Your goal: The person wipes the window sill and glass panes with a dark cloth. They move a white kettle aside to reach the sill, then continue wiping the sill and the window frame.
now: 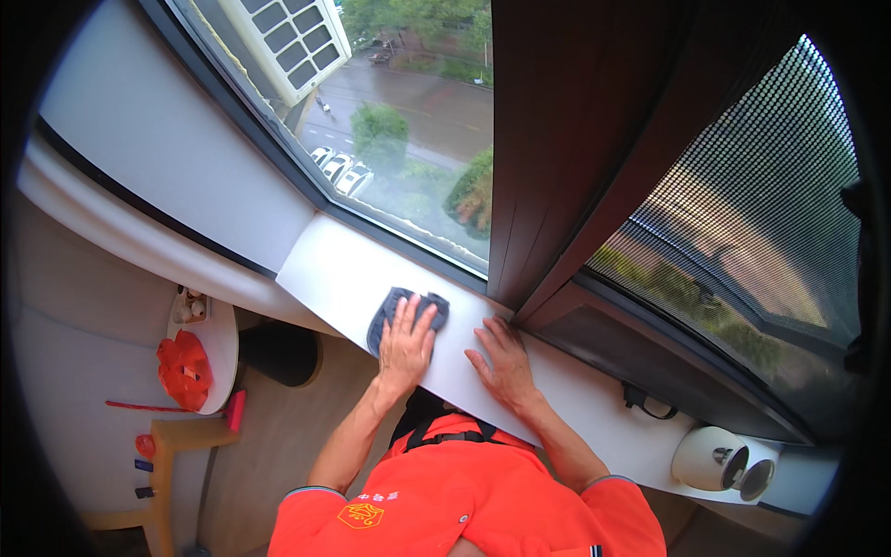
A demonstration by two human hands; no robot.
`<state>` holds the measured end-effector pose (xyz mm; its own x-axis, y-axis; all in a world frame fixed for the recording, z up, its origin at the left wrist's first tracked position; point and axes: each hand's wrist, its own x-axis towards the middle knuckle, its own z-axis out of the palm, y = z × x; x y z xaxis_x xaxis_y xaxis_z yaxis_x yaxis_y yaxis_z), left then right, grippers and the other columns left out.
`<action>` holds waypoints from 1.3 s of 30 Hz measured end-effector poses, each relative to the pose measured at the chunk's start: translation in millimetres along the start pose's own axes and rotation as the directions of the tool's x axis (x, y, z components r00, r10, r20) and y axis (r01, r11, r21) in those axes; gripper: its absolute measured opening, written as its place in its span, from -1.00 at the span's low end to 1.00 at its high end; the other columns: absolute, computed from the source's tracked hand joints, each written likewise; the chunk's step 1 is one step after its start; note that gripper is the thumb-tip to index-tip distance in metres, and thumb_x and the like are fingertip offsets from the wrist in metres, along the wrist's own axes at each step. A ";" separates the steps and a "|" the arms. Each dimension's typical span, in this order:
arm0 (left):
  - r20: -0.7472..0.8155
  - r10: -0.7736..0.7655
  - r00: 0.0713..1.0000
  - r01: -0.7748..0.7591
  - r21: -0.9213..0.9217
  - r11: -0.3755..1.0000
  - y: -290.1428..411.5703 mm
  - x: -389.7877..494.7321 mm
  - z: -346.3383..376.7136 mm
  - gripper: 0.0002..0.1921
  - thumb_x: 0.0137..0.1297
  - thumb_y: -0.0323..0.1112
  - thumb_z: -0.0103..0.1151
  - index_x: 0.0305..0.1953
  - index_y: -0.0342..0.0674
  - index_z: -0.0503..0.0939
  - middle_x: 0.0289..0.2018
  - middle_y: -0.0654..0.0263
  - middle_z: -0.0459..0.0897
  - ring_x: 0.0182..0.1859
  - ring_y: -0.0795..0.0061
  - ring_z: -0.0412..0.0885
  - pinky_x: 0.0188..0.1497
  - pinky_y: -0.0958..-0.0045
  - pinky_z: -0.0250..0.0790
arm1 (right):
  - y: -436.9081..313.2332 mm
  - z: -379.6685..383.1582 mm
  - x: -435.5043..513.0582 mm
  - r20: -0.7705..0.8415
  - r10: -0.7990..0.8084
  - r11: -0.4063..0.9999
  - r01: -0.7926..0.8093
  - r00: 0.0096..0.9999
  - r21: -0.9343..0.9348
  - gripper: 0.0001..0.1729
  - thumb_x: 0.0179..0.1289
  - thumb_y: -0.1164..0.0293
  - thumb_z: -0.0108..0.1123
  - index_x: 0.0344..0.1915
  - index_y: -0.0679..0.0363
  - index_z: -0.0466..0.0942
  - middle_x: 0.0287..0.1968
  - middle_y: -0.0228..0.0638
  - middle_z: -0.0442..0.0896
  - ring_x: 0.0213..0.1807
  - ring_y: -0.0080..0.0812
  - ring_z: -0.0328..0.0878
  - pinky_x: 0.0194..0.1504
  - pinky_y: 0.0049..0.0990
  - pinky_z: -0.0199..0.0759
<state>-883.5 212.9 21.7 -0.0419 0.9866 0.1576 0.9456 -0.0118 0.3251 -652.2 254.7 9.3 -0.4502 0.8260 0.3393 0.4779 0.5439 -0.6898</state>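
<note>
Beneath my left hand (406,344) lies a folded dark grey cloth (381,322), pressed flat against the white windowsill (334,268). The fingers spread over its top, and its far edge shows past the fingertips. To the right, my right hand (505,358) rests on the sill with fingers apart and holds nothing. Its fingertips reach the foot of the dark window frame (511,230). The window pane (418,125) rises beyond the cloth.
A rounded white device (706,456) stands at the sill's right end, near a black window handle (649,404). A mesh screen (752,209) is at right. Down left, a round side table (226,348) bears a red bag (184,370), beside a wood-framed chair (163,459).
</note>
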 end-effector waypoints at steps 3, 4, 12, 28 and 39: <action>-0.082 -0.089 0.993 0.091 0.018 0.996 -5.0 27.6 15.5 -0.44 0.55 -0.22 0.11 0.52 -0.06 0.41 0.60 -0.02 0.23 0.62 -0.18 0.18 0.45 -0.40 0.20 | -2.8 0.3 1.3 0.010 0.026 1.000 -0.026 1.000 -0.002 -0.53 0.46 0.18 0.36 0.20 0.25 0.60 0.37 0.00 0.54 0.43 0.14 0.44 0.43 -0.05 0.36; -0.105 -0.100 0.989 0.104 0.032 0.994 -1.6 35.8 23.0 -0.43 0.54 -0.21 0.11 0.52 -0.08 0.40 0.60 -0.03 0.23 0.61 -0.19 0.19 0.45 -0.39 0.21 | -3.7 0.2 2.4 0.013 0.007 1.000 -0.007 1.000 -0.016 -0.52 0.46 0.18 0.36 0.21 0.25 0.60 0.38 0.00 0.53 0.42 0.14 0.46 0.41 -0.05 0.37; -0.066 0.116 0.991 -0.119 -0.046 0.992 35.2 5.9 28.6 -0.42 0.50 -0.25 0.18 0.50 -0.14 0.42 0.56 -0.07 0.29 0.59 -0.16 0.25 0.42 -0.31 0.28 | -2.1 7.8 25.6 -0.017 -0.040 0.994 0.041 0.999 0.097 -0.52 0.52 0.18 0.31 0.29 0.18 0.54 0.42 -0.01 0.47 0.38 0.14 0.52 0.33 -0.11 0.49; -0.095 0.014 0.995 -0.012 0.018 1.000 29.4 18.7 32.3 -0.46 0.54 -0.23 0.10 0.49 -0.17 0.42 0.56 -0.08 0.29 0.59 -0.15 0.25 0.46 -0.30 0.23 | 0.1 15.7 25.2 -0.019 -0.091 0.995 0.092 0.996 0.029 -0.38 0.51 0.15 0.29 0.38 0.29 0.45 0.45 0.12 0.39 0.48 0.23 0.35 0.48 -0.01 0.28; -0.078 0.050 0.996 -0.051 -0.010 0.999 16.3 -5.7 8.8 -0.46 0.50 -0.27 0.19 0.47 -0.08 0.46 0.53 -0.02 0.35 0.56 -0.17 0.30 0.41 -0.27 0.30 | 1.9 10.9 20.0 -0.062 -0.132 0.990 0.135 0.989 0.050 -0.42 0.58 0.16 0.21 0.41 0.26 0.44 0.50 0.06 0.37 0.54 0.20 0.31 0.51 -0.02 0.25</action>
<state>-865.0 208.6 17.9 -0.0197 0.9692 0.2454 0.9434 -0.0633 0.3257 -668.5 270.6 7.8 -0.4618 0.7544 0.4664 0.3742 0.6425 -0.6687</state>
